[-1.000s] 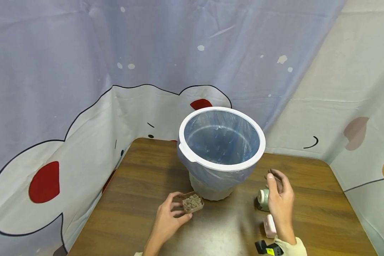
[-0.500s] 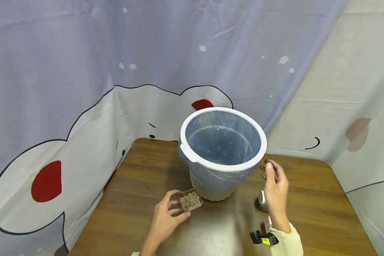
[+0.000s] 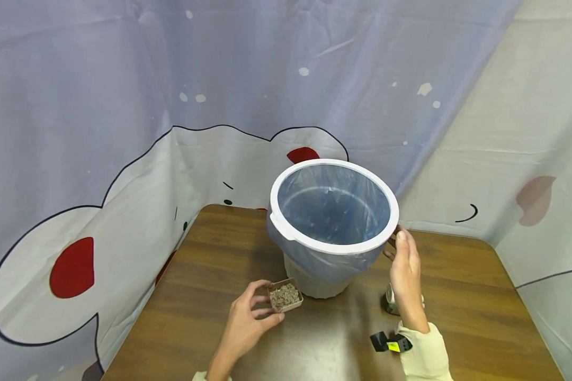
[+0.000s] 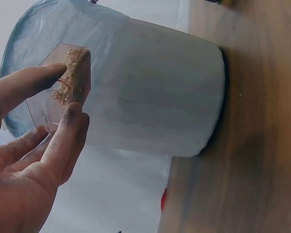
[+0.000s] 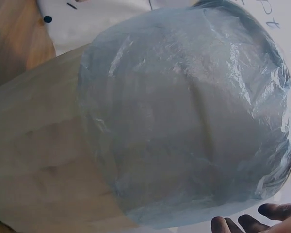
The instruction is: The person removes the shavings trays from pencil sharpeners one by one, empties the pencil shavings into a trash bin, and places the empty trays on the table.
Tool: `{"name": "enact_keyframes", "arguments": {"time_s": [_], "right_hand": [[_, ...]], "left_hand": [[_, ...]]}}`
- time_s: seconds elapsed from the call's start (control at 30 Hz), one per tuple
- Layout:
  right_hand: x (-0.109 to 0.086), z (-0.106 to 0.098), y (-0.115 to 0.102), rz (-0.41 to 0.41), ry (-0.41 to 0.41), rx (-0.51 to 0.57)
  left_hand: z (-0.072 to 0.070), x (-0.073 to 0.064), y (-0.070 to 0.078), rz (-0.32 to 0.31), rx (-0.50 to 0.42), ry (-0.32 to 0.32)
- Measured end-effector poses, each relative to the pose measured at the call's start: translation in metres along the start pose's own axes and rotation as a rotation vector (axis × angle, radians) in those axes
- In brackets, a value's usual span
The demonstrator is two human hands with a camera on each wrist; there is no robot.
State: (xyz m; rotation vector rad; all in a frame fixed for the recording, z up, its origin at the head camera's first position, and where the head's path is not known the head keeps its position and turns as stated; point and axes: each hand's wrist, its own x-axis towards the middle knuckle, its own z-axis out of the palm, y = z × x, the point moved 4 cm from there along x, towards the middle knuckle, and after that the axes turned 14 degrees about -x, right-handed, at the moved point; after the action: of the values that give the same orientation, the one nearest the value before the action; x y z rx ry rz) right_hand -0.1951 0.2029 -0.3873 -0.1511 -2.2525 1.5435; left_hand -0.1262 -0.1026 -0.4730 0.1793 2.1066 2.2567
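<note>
In the head view, my left hand (image 3: 243,324) holds a small clear plastic box (image 3: 291,306) between thumb and fingers, in front of the bin. Loose brown crumbly shavings (image 4: 70,80) fill part of the box, which appears tilted in the left wrist view. The pale trash bin (image 3: 321,288) stands upright, lined with a thin bluish plastic bag (image 3: 314,264) under a white rim ring (image 3: 333,248). Beside the right side of that rim is my right hand (image 3: 407,280), fingers loosely bent and holding nothing. Its darkened fingertips (image 5: 247,222) show close to the bag in the right wrist view.
A small green and white container (image 3: 390,302) lies on the wooden table (image 3: 209,254), partly behind my right wrist. A black device with a yellow label (image 3: 392,344) sits at the right cuff. Printed curtains (image 3: 219,63) close in the back and sides.
My right hand has moved up and left to the bin's rim. The pink block near it is now hidden behind the forearm. My left hand keeps the box, levelled slightly, almost in place.
</note>
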Motion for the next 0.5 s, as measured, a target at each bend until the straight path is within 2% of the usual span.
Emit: {"name": "enact_keyframes", "arguments": {"time_s": [0.13,0.3,0.5], "right_hand": [[0.004,0.003,-0.001,0.031,-0.008,0.020],[0.007,0.007,-0.002,0.081,-0.015,-0.046],[0.010,0.009,-0.001,0.073,0.009,-0.078]], "left_hand": [[0.000,-0.001,0.007,-0.010,-0.021,0.008],[0.004,-0.005,0.027,0.002,-0.041,0.014],[0.006,-0.007,0.040,0.014,-0.043,0.038]]}}
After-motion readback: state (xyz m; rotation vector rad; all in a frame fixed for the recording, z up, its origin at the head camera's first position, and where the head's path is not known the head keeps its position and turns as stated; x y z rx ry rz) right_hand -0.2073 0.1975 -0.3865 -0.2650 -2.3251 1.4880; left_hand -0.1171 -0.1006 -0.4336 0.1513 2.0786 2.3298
